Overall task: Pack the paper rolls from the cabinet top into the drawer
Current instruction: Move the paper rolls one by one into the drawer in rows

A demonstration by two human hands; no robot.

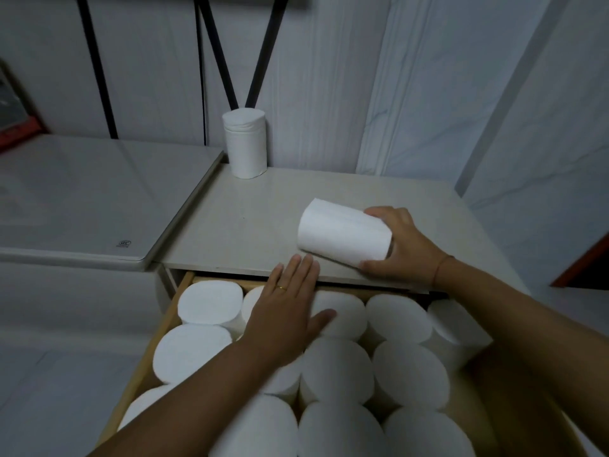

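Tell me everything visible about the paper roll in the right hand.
The paper roll is a plain white cylinder of soft-looking tissue, with no wrapper visible. It lies on its side, slightly angled, over the cabinet top near its front edge. I cannot tell whether it rests there or is lifted. The right hand holds its right end, fingers over the top and thumb underneath, and that grip hides the end face.

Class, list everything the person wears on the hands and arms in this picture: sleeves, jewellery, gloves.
No gloves and no sleeves show: both forearms are uncovered to the frame's edge. The left hand carries a thin gold-coloured ring on one finger. The right hand has a thin reddish-brown cord around its wrist. No watch is visible.
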